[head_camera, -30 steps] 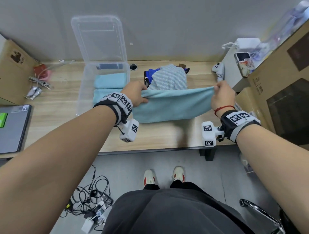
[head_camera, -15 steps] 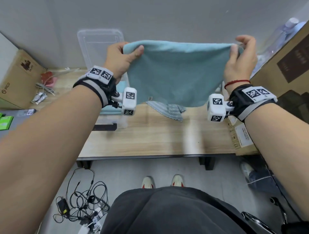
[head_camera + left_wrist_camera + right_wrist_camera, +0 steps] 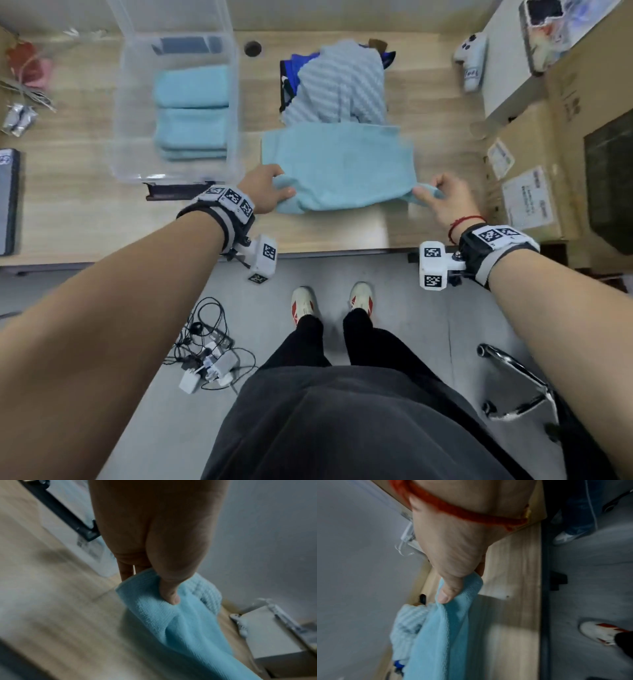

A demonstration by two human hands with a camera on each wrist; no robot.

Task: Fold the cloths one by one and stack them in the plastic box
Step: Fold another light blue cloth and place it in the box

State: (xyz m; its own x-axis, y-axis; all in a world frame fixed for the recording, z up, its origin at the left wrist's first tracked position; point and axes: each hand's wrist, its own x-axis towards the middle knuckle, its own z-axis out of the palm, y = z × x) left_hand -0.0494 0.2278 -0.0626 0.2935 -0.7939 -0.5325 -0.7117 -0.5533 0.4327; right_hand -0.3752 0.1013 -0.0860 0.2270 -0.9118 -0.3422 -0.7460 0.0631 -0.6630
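A light blue cloth (image 3: 339,164) lies spread on the wooden desk, its near edge lifted. My left hand (image 3: 274,193) pinches its near left corner (image 3: 154,601) between thumb and fingers. My right hand (image 3: 433,197) pinches the near right corner (image 3: 462,592) the same way. The clear plastic box (image 3: 236,113) stands to the left with folded blue cloths (image 3: 191,113) stacked inside. Behind the spread cloth sits a pile of unfolded cloths, a pale striped one (image 3: 339,85) on top of a dark blue one (image 3: 289,80).
Cardboard boxes (image 3: 561,144) crowd the desk's right side, with a white game controller (image 3: 472,61) near them. A grey laptop (image 3: 8,202) lies at the left edge. A black bar (image 3: 171,190) sits in front of the box. Cables (image 3: 202,346) lie on the floor.
The cloth was held up in the air by its top corners; both hands have brought it down and laid it on the desk, still pinching the near corners.
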